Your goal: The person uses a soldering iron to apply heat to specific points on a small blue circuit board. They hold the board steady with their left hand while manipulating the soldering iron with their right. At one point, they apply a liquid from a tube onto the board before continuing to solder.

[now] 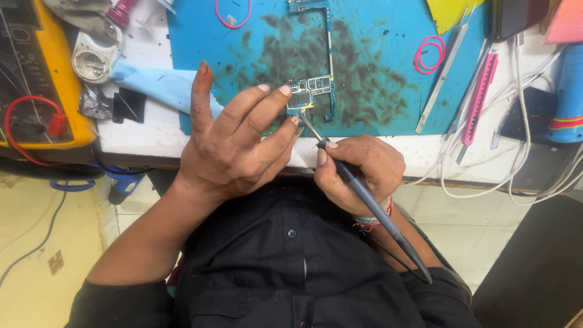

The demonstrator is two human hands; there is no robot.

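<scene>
Single head-worn view, looking steeply down from close above; the wearer's black shirt fills the bottom, the blue work mat and white bench edge run along the top.

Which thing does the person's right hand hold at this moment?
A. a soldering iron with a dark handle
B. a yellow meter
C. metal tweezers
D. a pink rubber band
A: the right hand grips the dark soldering iron, whose tip meets the circuit board on the blue mat.

circuit board lies on mat; tweezers right of it.
</scene>
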